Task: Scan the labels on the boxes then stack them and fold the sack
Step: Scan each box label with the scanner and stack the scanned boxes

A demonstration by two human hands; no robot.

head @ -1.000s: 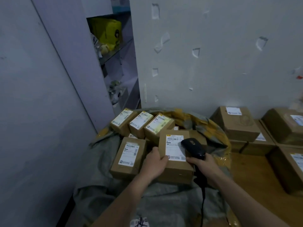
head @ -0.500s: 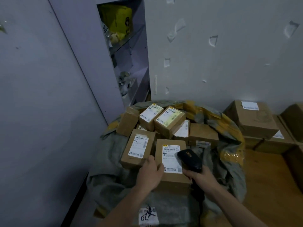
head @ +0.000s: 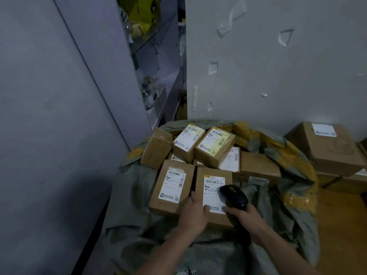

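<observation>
The left hand (head: 195, 212) gripped the near left corner of a labelled cardboard box (head: 199, 181), thumb on its label (head: 211, 187). The right hand (head: 245, 216) was clenched round a black barcode scanner (head: 233, 196), whose head hung over that label. The box lay flat on the open grey-and-yellow sack (head: 135, 195), touching a neighbouring box (head: 172, 187) on its left, with more small boxes (head: 214, 143) piled behind.
</observation>
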